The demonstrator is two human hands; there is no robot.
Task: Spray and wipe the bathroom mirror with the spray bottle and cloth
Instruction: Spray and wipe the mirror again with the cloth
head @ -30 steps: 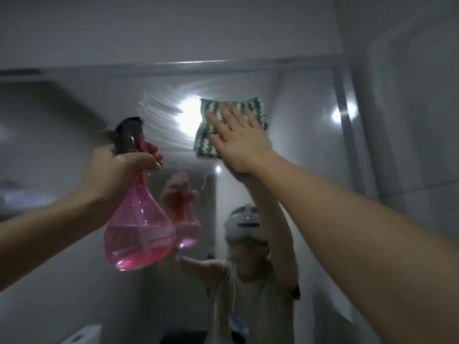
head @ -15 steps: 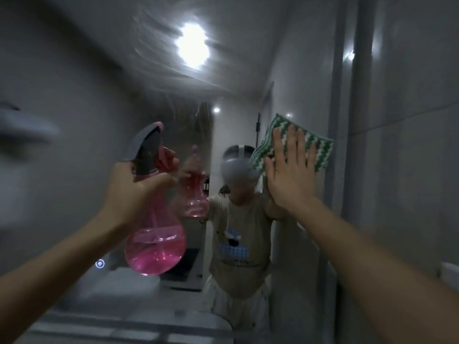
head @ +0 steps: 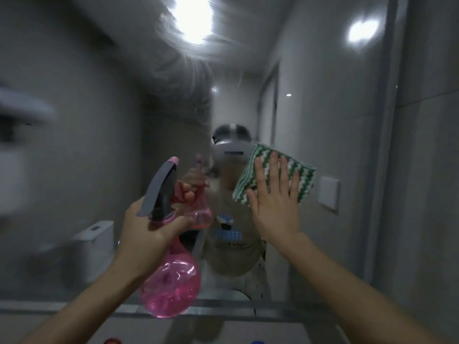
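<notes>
Right hand (head: pixel 274 209) spread flat, pressing cloth (head: pixel 278 178) to mirror (head: pixel 323 108) for even wiping; left hand (head: pixel 146 234) gripping spray bottle (head: pixel 171 276) upright, clear of glass (likely ready to respray).

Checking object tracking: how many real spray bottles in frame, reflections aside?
1. The pink spray bottle is held by the left hand, lower centre. The smaller pink one beside it is its reflection in the mirror.

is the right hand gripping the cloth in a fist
No, the right hand lies flat with straight fingers, pressing the green and white cloth against the mirror.
</notes>
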